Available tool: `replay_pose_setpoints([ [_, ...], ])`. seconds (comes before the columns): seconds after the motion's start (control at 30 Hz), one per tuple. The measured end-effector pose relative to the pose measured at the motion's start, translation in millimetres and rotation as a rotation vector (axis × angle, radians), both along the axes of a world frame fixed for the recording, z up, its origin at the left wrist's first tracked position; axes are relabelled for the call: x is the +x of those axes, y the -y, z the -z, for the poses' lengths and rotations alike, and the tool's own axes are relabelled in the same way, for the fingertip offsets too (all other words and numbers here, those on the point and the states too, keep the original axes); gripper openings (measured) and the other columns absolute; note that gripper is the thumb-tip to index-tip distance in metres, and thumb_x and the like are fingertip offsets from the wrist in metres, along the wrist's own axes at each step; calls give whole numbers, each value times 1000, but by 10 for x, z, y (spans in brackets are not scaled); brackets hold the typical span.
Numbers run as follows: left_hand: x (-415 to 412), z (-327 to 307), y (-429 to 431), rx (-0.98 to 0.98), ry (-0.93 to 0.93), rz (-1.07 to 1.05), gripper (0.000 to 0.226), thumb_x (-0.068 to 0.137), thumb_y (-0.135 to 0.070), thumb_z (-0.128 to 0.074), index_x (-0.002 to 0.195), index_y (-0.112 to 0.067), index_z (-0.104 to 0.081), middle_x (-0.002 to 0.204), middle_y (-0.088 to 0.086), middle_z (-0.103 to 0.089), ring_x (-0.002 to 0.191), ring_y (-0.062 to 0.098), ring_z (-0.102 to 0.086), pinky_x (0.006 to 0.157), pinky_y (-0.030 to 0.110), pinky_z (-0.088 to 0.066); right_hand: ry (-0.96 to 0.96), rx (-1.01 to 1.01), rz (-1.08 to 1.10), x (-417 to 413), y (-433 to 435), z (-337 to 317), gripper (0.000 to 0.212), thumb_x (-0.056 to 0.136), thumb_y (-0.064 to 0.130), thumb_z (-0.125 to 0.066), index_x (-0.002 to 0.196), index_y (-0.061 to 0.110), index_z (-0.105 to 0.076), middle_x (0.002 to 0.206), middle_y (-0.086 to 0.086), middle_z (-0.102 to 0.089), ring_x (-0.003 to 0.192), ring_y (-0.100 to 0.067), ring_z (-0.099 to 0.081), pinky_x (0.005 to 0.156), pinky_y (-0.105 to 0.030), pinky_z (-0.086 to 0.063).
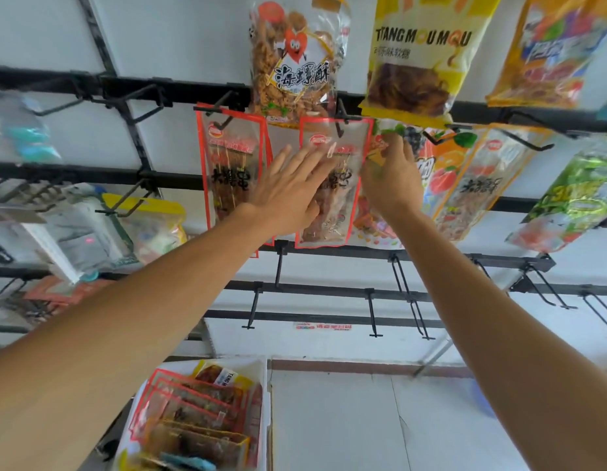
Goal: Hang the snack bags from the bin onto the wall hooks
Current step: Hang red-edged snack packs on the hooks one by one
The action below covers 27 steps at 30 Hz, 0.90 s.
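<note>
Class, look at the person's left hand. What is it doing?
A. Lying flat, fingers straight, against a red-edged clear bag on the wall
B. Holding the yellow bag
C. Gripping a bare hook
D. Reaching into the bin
A: the left hand lies with straight fingers on the red-edged clear bag, far above the bin, while the right hand pinches the top of a fruit-printed bag.

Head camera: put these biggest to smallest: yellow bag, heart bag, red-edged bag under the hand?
1. yellow bag, though cut off on top.
2. heart bag.
3. red-edged bag, only slightly narrower, so nearly tied.
</note>
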State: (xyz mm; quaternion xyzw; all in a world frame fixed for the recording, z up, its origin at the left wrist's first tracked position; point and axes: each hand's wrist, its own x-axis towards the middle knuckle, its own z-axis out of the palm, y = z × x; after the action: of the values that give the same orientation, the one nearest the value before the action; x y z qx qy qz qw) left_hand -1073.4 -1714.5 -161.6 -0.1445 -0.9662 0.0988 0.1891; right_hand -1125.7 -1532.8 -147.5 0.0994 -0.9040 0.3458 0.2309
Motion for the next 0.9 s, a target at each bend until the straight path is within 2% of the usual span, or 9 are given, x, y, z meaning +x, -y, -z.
replay_pose_setpoints([
  [0.1, 185, -21, -114, 71, 67, -16, 70, 96, -30, -48, 156, -21, -13, 164, 6, 5, 151, 26, -1, 121, 49, -5, 144, 150, -120, 148, -135, 48, 31, 90, 24, -48, 118, 18, -60, 114, -5, -66, 101, -29, -62, 76, -32, -48],
  [0.17, 346, 1, -178, 109, 122, -61, 66, 97, -31, -47, 156, -21, -17, 164, 6, -1, 149, 27, -9, 119, 49, -11, 270, 273, -227, 262, -150, 117, 30, 92, 28, -50, 118, 20, -63, 116, -6, -67, 106, -29, -62, 83, -33, -50],
  [0.27, 674, 108, -155, 117, 191, -123, 62, 95, -34, -49, 153, -24, -28, 160, 5, -23, 142, 29, -30, 112, 46, -27, 309, 433, -374, 461, -17, 269, 35, 93, 38, -50, 123, 22, -60, 124, -9, -61, 115, -33, -57, 96, -43, -47],
  [0.33, 913, 188, -33, 150, 224, -174, 61, 91, -36, -52, 149, -28, -36, 152, 0, -40, 135, 26, -42, 104, 43, -36, 333, 499, -476, 606, 155, 381, 40, 94, 42, -50, 129, 23, -56, 131, -8, -56, 121, -32, -52, 100, -43, -44],
  [0.47, 1423, 343, 296, 272, 281, -345, 58, 87, -40, -54, 143, -35, -42, 144, -2, -50, 128, 26, -49, 98, 41, -43, 295, 605, -654, 946, 639, 579, 48, 95, 46, -49, 138, 22, -48, 137, -10, -51, 128, -35, -44, 105, -46, -39],
  [0.57, 1832, 502, 644, 297, 363, -481, 59, 87, -49, -49, 144, -34, -42, 144, 0, -51, 127, 28, -51, 98, 45, -45, 304, 615, -825, 1228, 1107, 749, 49, 96, 46, -50, 137, 20, -49, 142, -9, -49, 131, -32, -43, 107, -45, -37],
  [0.63, 2096, 661, 932, 349, 425, -529, 58, 87, -52, -46, 142, -32, -45, 142, 2, -53, 125, 29, -53, 96, 46, -48, 310, 638, -909, 1423, 1408, 885, 49, 95, 47, -50, 136, 19, -51, 137, -12, -53, 126, -34, -47, 103, -46, -41],
  [0.8, 2620, 1167, 1591, 514, 530, -695, 50, 96, -37, -50, 144, -24, -45, 142, 8, -52, 125, 30, -51, 100, 46, -45, 389, 723, -1067, 1851, 2068, 1308, 53, 99, 46, -44, 141, 14, -45, 144, -12, -47, 132, -31, -44, 107, -41, -37],
  [0.9, 2839, 1543, 1861, 576, 582, -713, 52, 96, -37, -48, 147, -30, -39, 148, 5, -47, 127, 28, -51, 98, 43, -46, 484, 786, -1100, 2015, 2400, 1688, 52, 100, 42, -45, 144, 16, -40, 148, -9, -43, 134, -31, -42, 107, -39, -37],
])
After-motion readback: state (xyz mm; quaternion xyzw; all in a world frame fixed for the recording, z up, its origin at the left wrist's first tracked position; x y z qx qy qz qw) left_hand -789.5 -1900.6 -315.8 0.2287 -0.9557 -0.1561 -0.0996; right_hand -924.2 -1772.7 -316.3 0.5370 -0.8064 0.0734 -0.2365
